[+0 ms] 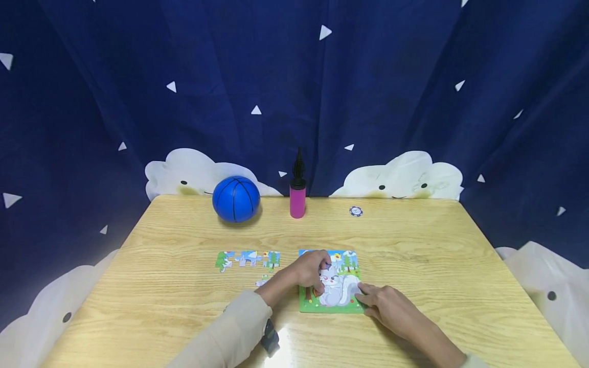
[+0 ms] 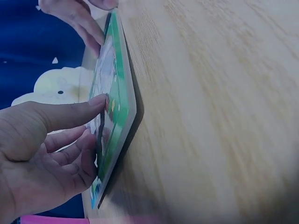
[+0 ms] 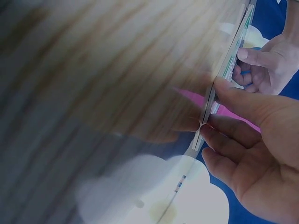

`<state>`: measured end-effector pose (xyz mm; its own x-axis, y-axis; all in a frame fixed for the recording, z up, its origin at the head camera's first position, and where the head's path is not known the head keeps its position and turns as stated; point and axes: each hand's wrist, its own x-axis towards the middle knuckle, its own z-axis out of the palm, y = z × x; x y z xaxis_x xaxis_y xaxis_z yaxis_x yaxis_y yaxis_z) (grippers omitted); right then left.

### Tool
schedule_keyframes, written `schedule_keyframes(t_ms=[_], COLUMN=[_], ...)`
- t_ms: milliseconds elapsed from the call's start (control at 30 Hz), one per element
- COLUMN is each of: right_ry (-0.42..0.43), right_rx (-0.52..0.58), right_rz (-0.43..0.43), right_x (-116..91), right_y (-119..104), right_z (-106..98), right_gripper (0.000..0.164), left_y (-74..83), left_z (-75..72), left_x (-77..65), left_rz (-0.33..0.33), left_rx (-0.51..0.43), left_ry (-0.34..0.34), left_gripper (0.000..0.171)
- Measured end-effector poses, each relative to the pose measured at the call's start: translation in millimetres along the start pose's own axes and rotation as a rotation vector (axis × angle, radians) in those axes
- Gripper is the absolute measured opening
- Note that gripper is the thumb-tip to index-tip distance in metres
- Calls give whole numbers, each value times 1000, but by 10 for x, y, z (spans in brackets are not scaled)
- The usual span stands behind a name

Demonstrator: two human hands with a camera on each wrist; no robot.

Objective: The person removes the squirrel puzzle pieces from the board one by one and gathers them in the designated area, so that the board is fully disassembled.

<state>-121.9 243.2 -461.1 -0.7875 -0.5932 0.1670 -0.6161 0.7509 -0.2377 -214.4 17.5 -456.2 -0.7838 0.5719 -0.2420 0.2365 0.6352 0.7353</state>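
Observation:
A jigsaw puzzle [image 1: 338, 295] with a grey-white squirrel picture lies in a green-bordered tray on the table. My left hand [image 1: 310, 270] is over its left part, thumb and fingers bent and pinching a puzzle piece [image 2: 102, 122]; the hand hides most of that piece. At the tray's right edge, my right hand [image 1: 388, 305] touches the rim with fairly straight fingers. The right wrist view shows the right thumb and fingertips [image 3: 219, 86] against the tray's side. Left of the tray lie several loose or partly joined puzzle pieces [image 1: 249, 257], and the left forearm partly covers another piece [image 1: 262, 281].
A blue ball [image 1: 236, 199] stands at the table's back left. Beside it is a pink hand pump [image 1: 297, 200] with a black top. A round blue-and-white chip [image 1: 356, 211] lies farther right. Behind the wooden table [image 1: 437, 245] hangs a dark blue curtain [image 1: 391, 92].

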Motion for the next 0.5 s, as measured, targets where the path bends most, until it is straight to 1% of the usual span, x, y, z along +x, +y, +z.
schedule_keyframes(t_ms=[133,267,500], right_ry=[16,6,-14], right_rx=[-12,-13,8], right_rz=[-9,-1,9], right_x=[-2,-2,-5], right_y=[2,-4,7], right_z=[2,2,7], right_gripper=[36,37,37], left_y=[13,28,35], left_z=[4,7,7], left_x=[13,15,-3], left_rz=[5,16,16], left_rx=[72,137,113], left_ry=[23,49,49], left_gripper=[64,65,67])
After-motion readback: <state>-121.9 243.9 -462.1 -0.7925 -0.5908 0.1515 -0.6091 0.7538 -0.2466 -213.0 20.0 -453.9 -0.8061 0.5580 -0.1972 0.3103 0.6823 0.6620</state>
